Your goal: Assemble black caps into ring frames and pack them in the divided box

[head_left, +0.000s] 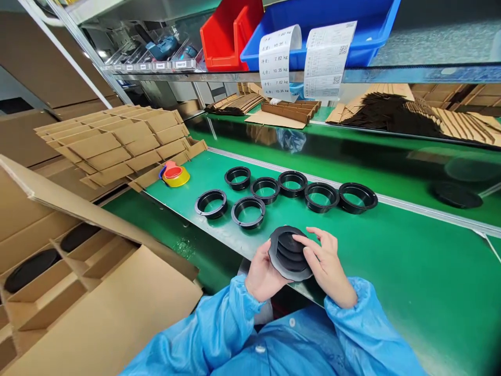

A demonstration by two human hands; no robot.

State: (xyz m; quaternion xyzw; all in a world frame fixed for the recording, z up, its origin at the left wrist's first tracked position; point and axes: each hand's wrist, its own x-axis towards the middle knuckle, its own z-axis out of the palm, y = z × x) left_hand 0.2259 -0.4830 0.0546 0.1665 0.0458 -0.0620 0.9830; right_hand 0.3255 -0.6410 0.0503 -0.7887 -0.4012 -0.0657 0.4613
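Observation:
My left hand and my right hand together hold a small stack of black round plastic parts just above the near edge of the green table. The left fingers curl under the stack's left rim. The right fingers press on its top and right side. Several black plastic rings lie in a loose row on the table beyond my hands, the nearest one a short way ahead.
A cardboard box with dividers stands at my left, two black discs in its cells. Flat cardboard dividers are stacked further back, beside a yellow and red tape roll. Red and blue bins sit on the shelf above.

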